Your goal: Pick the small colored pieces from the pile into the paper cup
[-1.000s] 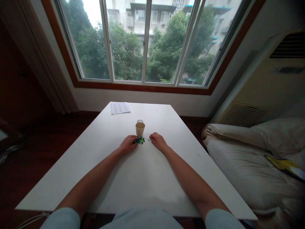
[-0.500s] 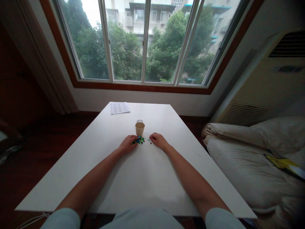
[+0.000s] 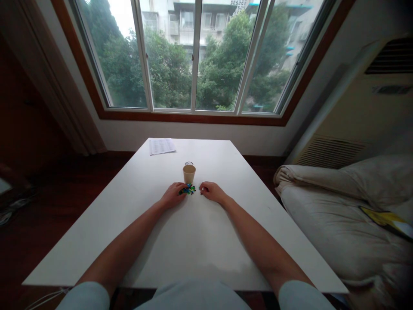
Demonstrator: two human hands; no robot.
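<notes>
A small pile of multicoloured pieces [image 3: 190, 189], blue, green and dark, lies on the white table [image 3: 193, 241]; they are too small to name exactly. My left hand [image 3: 174, 194] rests at the pile's left edge, its fingers stretched out and partly covering it. To the right of the pile, my right hand [image 3: 212, 191] touches the table with fingers bent and tips together. A tiny dark piece shows under those fingertips, and whatever they pinch is hidden. Just behind the pile stands an upright brown paper cup [image 3: 189, 174]; its inside bottom is not visible.
Behind the cup lies a small thin ring-like item [image 3: 189, 163], partly hidden. Printed paper sheets [image 3: 162, 146] lie at the table's far left corner. A padded couch [image 3: 322, 206] stands along the right side, and a window [image 3: 193, 64] faces me beyond the table.
My right hand has slid slightly left towards the pile, and the small blue piece beside its fingers is now out of sight. The left hand has hardly moved.
</notes>
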